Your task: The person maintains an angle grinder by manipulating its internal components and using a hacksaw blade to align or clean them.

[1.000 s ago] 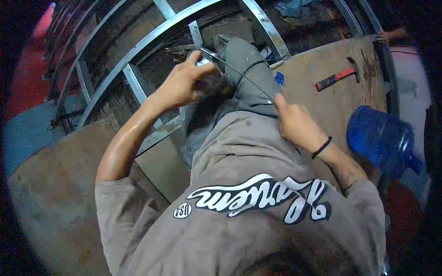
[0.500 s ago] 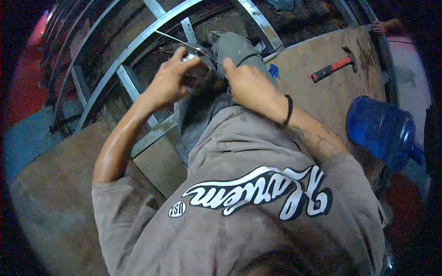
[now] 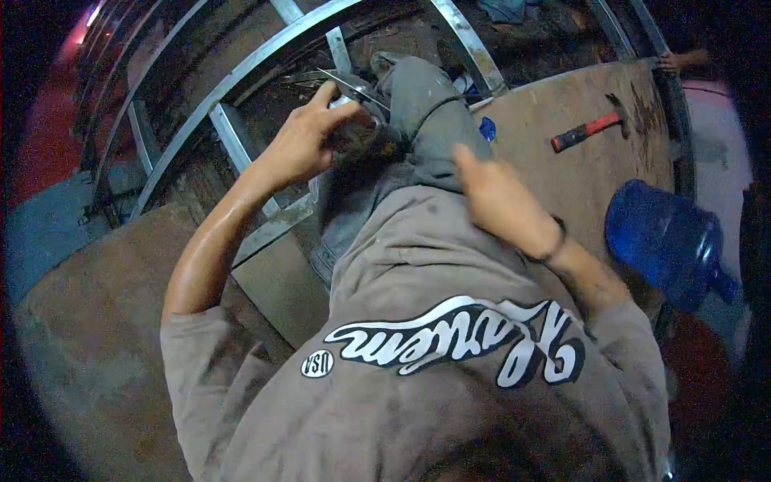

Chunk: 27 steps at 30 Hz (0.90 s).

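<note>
My left hand (image 3: 309,132) is raised over my lap with its fingers curled, and a silvery piece (image 3: 344,102) shows at its fingertips. A thin metal strip (image 3: 353,87) slants across just beyond these fingers; I cannot tell exactly how the hand grips it. Smeared by motion, my right hand (image 3: 506,197) is apart from the strip, above my right thigh and close to the shirt. Its thumb points up and away, while the other fingers are blurred. My grey trouser leg (image 3: 430,100) stretches out beneath the strip.
Curved metal framing (image 3: 233,72) arcs across the far left over dark debris. On the plywood board (image 3: 554,104) at right lie a red-and-black hammer (image 3: 590,131) and a blue scrap (image 3: 487,128). A large blue water jug (image 3: 666,241) lies nearby. Another person's hand (image 3: 679,62) touches the frame.
My right hand has come away from the thin strip, moving right and back toward my body. My left hand stays nearly in place, and the strip's visible length is shorter.
</note>
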Each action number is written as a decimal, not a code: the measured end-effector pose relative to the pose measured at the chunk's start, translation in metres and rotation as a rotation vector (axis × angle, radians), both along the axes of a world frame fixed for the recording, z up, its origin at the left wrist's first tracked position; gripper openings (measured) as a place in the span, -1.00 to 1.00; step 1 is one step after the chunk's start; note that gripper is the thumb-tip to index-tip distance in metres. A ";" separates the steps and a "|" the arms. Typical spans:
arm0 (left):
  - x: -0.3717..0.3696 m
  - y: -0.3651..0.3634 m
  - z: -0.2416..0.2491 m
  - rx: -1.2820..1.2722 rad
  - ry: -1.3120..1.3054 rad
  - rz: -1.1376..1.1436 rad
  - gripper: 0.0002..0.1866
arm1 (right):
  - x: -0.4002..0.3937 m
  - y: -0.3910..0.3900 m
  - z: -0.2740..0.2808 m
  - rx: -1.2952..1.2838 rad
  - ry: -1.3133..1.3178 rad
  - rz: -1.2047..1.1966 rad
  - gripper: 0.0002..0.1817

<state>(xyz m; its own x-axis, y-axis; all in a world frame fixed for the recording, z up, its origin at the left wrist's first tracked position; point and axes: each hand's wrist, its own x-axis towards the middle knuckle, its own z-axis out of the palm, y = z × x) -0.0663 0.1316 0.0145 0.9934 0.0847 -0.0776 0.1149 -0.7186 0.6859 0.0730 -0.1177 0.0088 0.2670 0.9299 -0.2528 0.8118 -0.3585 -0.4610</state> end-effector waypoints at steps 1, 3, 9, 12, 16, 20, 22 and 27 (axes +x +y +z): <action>0.002 -0.001 0.001 0.023 -0.015 0.017 -0.50 | 0.004 -0.012 0.012 -0.149 -0.026 0.008 -0.76; 0.009 -0.007 0.004 0.064 -0.060 -0.034 -0.48 | 0.003 0.000 0.010 -0.098 -0.021 -0.022 -0.80; 0.001 0.003 -0.004 0.036 -0.022 -0.039 -0.40 | 0.002 0.014 0.006 0.046 0.007 0.051 -0.76; 0.007 -0.006 0.000 0.120 -0.036 -0.046 -0.42 | 0.012 0.007 0.015 -0.044 -0.011 0.060 -0.75; 0.010 -0.013 -0.001 0.076 -0.026 -0.013 -0.46 | 0.006 0.055 0.002 0.099 0.012 0.032 -0.76; 0.000 0.000 0.003 0.039 0.064 0.017 -0.44 | 0.005 -0.008 0.016 0.006 0.019 0.039 -0.76; 0.005 -0.002 0.001 0.094 0.021 0.010 -0.41 | 0.006 -0.012 0.023 -0.096 -0.038 0.039 -0.70; 0.011 -0.010 0.001 0.136 0.025 -0.099 -0.36 | 0.007 0.055 0.003 0.132 0.098 0.024 -0.63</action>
